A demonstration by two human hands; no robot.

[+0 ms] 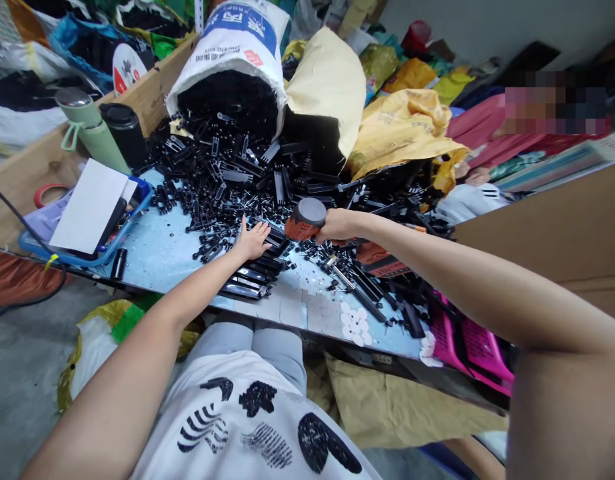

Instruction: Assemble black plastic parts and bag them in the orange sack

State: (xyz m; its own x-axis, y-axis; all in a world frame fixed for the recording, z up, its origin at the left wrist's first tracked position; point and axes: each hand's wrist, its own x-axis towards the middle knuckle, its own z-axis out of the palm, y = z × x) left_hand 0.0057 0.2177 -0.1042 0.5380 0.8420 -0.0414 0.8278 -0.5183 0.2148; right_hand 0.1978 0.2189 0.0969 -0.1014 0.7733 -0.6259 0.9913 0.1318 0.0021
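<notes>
My right hand [336,225] is wrapped around an orange-and-black cordless drill [303,229], whose round grey end faces up and toward me. The tip of the drill is hidden from view. My left hand [254,241] has its fingers spread and rests on or just over long glossy black bars [244,280] lined up near the table's front edge. Beyond both hands spreads a heap of small black parts [217,173], with loose screws [252,200] strewn among them. Right of the drill, beneath my forearm, another orange piece [382,259] is partly covered.
A white sack [232,47] lies tipped open at the back, beside cream and yellow sacks [402,127]. At left stand a green bottle [92,127], a black cup [124,130] and a blue tray [94,257]. A pink basket [467,343] is at right; a person [480,127] sits beyond.
</notes>
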